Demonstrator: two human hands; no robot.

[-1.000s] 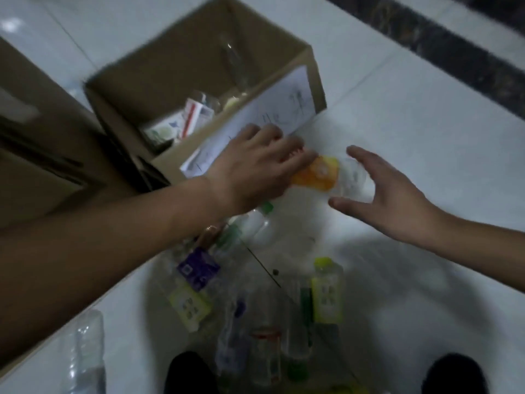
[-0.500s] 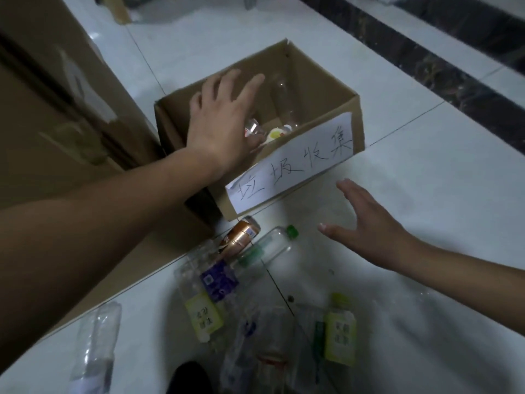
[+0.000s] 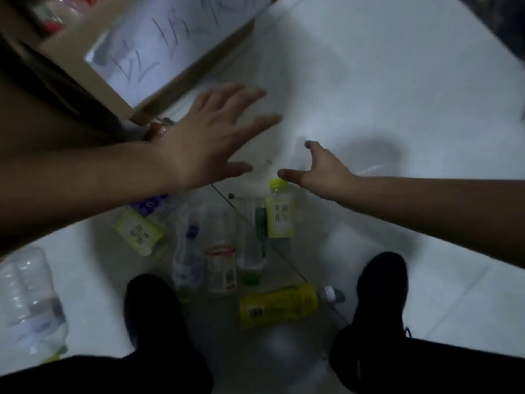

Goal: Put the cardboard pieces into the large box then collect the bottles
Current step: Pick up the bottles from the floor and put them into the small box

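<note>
The cardboard box (image 3: 181, 75) with a handwritten white label stands at the top left. My left hand (image 3: 210, 137) hovers open and empty in front of it, fingers spread. My right hand (image 3: 321, 169) is open too, its thumb just above the cap of an upright-lying yellow-green labelled bottle (image 3: 279, 214). Several plastic bottles lie on the white floor below my hands: a clear one (image 3: 220, 265), a clear one with blue print (image 3: 187, 251), a yellow-labelled one (image 3: 278, 305) and a pale green-labelled one (image 3: 139, 231).
A large clear water bottle (image 3: 28, 302) lies at the left edge. My two black shoes (image 3: 150, 308) (image 3: 380, 282) stand on either side of the bottles. A brown can (image 3: 154, 132) peeks out behind my left wrist. A big brown cardboard surface (image 3: 42, 109) fills the left.
My left hand has come back out of the box, empty, and moved down over the floor. The view has tilted down toward the bottles and my feet. My right hand stays open.
</note>
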